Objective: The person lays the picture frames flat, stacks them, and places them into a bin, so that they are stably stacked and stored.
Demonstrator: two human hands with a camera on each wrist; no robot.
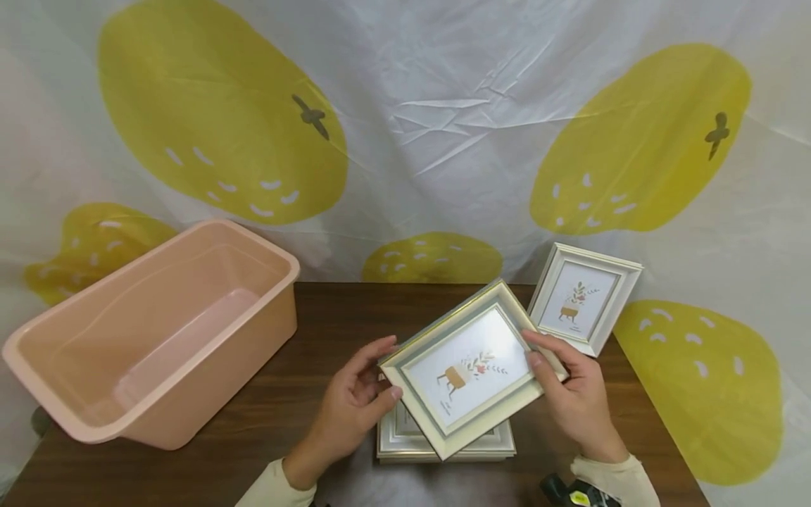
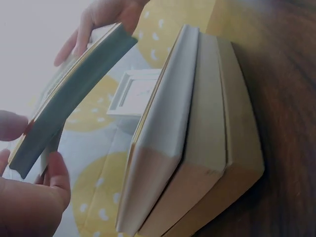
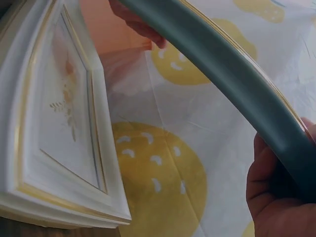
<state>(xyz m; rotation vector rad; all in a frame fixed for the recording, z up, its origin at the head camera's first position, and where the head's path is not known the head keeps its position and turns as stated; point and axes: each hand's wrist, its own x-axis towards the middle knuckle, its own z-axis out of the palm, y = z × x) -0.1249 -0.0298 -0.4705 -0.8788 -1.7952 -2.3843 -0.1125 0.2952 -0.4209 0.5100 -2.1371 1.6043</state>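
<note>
Picture frame (image 1: 472,370) between both hands (image 1: 355,405)

Bright, even light floods the head view, soft and from above, with the backdrop sheet (image 1: 437,127) nearly washed white in the middle. A patch of glare sits on the glass of the held frame (image 1: 472,370), bleaching its upper half. Shadows are faint on the dark table (image 1: 329,317), pooling just under the frames. The edges bow outward, wide-lens style, and corners soften. The left wrist view is hazy and overexposed at its upper left, thumb (image 2: 12,126) blurred. In the right wrist view the frame edge (image 3: 237,79) is smeared, curved, out of focus.
</note>
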